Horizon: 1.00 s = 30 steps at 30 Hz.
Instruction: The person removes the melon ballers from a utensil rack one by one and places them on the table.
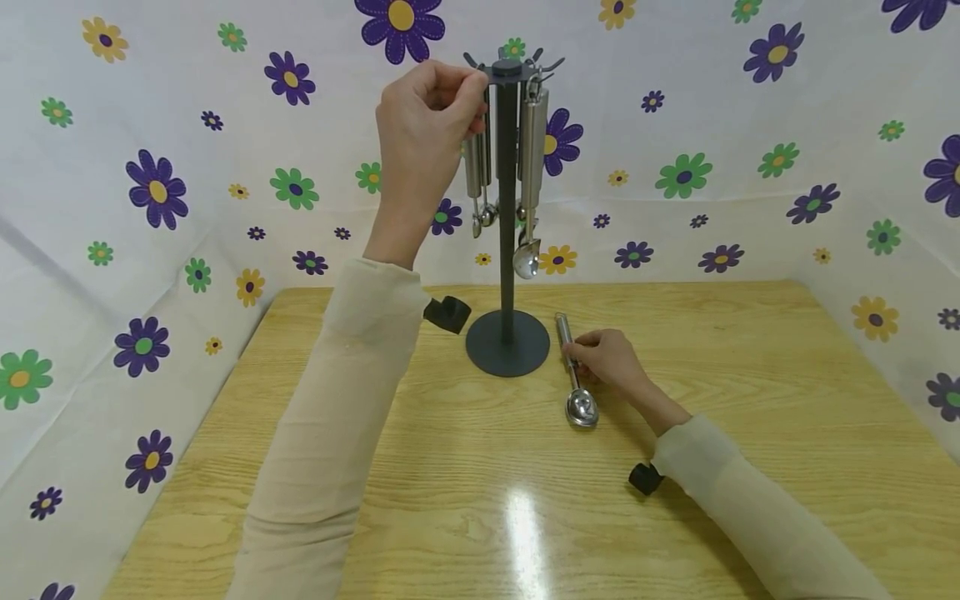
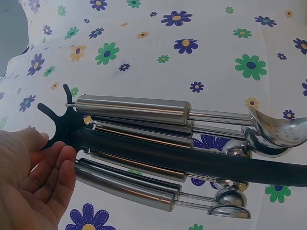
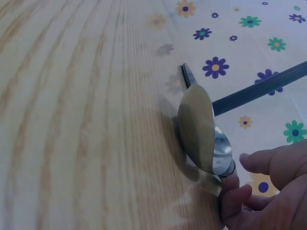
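Note:
A dark metal utensil stand [image 1: 507,250] has a round base, an upright post and hooks at its top. My left hand [image 1: 420,117] pinches one of the hooks between thumb and fingertips, as the left wrist view shows. Steel spoons and scoops with tube handles [image 2: 132,108] hang from other hooks around the post. On the table, right of the base, two steel spoons [image 1: 582,408] lie stacked, bowls toward me. My right hand [image 1: 611,358] grips their handles; in the right wrist view its fingertips are behind the bowls [image 3: 195,129], and part of the handles is hidden.
The wooden table [image 1: 375,500] ends at the back against a white cloth [image 1: 660,217] printed with flowers. Black mounts [image 1: 447,314] stick out from both sleeves; the left one hangs near the stand's base.

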### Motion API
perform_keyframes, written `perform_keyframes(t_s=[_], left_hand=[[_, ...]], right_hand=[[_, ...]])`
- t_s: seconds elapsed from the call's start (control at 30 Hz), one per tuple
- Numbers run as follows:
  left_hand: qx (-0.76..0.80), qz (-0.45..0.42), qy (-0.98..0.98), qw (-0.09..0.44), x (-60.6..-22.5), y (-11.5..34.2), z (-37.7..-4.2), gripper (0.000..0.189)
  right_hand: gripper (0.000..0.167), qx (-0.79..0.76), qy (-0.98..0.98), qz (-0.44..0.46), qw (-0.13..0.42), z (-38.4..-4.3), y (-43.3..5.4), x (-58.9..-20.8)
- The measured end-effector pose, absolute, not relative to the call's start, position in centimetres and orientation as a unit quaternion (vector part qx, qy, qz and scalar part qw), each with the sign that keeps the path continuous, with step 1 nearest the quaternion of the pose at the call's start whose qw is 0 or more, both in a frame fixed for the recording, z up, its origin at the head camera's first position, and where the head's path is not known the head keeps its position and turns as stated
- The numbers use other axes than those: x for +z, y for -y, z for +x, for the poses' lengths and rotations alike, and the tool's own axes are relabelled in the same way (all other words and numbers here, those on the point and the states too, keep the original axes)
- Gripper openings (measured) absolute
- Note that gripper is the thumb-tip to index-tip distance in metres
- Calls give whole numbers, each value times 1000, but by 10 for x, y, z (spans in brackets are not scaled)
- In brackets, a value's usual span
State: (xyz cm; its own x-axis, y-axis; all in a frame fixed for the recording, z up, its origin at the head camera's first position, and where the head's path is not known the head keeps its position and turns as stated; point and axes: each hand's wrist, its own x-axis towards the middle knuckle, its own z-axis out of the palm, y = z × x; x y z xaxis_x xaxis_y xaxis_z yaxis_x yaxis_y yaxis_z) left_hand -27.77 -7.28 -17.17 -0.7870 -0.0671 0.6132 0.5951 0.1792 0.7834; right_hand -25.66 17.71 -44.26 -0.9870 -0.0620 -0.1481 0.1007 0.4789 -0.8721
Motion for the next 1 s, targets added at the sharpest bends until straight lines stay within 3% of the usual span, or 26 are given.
perform_keyframes(t_s=[0.3, 0.73, 1.0], left_hand=[[-585, -173, 739, 286, -169, 73, -274, 19], [-533, -152, 779, 293, -162, 70, -268, 21], [-520, -146, 788, 295, -161, 70, -270, 23]], right_hand=[[44, -521, -854, -7, 6, -251, -173, -424], [37, -581, -803, -89, -96, -244, -155, -352], [36, -586, -790, -126, -130, -245, -149, -316]])
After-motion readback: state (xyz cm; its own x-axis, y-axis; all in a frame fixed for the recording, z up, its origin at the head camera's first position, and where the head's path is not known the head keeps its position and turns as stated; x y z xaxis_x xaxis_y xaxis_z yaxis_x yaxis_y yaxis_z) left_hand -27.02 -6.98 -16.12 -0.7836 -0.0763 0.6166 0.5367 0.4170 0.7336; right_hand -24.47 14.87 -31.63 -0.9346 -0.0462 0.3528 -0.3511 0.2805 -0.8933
